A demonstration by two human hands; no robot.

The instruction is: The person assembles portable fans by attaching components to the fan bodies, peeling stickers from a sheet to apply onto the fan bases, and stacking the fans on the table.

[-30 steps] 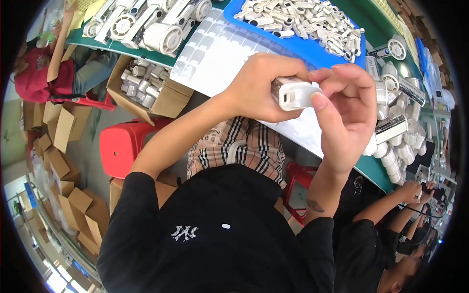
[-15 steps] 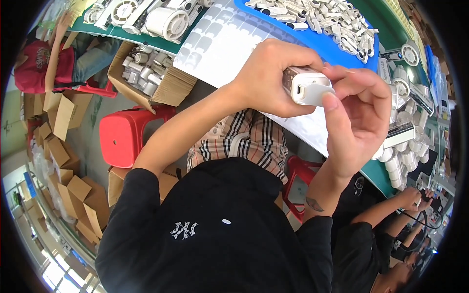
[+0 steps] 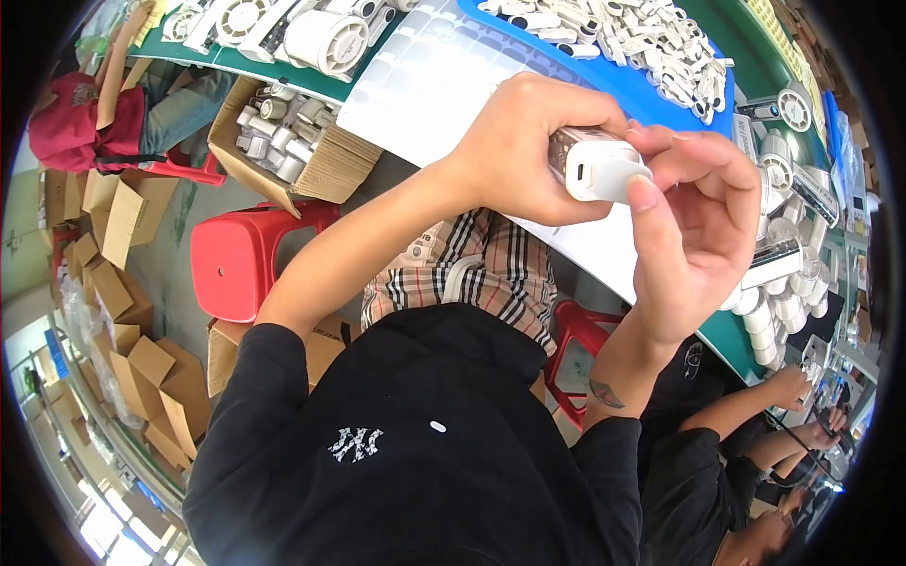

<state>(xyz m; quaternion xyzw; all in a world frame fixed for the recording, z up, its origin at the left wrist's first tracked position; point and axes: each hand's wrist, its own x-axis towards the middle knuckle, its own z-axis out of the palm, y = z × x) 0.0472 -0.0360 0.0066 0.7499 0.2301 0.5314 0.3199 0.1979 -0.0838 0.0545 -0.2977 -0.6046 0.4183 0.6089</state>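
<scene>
My left hand (image 3: 510, 146) is wrapped around a small handheld device (image 3: 585, 160) with a brown side and a white rounded end facing me. A dark oblong slot shows in that end. Against the end lies a thin white flap (image 3: 618, 179), pinched by the thumb and fingers of my right hand (image 3: 696, 231). Whether the flap is joined to the device cannot be made out. Both hands are raised above the near edge of the table, by a white sheet (image 3: 406, 118).
Many small white parts fill a blue tray (image 3: 566, 61) at the back. White fan-like units (image 3: 335, 42) stand far left, and more parts (image 3: 779, 255) crowd the right. A box of parts (image 3: 326, 160) and a red stool (image 3: 226, 269) are at left. Co-workers (image 3: 694, 481) sit on both sides.
My right thumb and the flap have shifted slightly right, and the slot shows more fully. My left hand keeps its hold. At right, a co-worker's hands have moved.
</scene>
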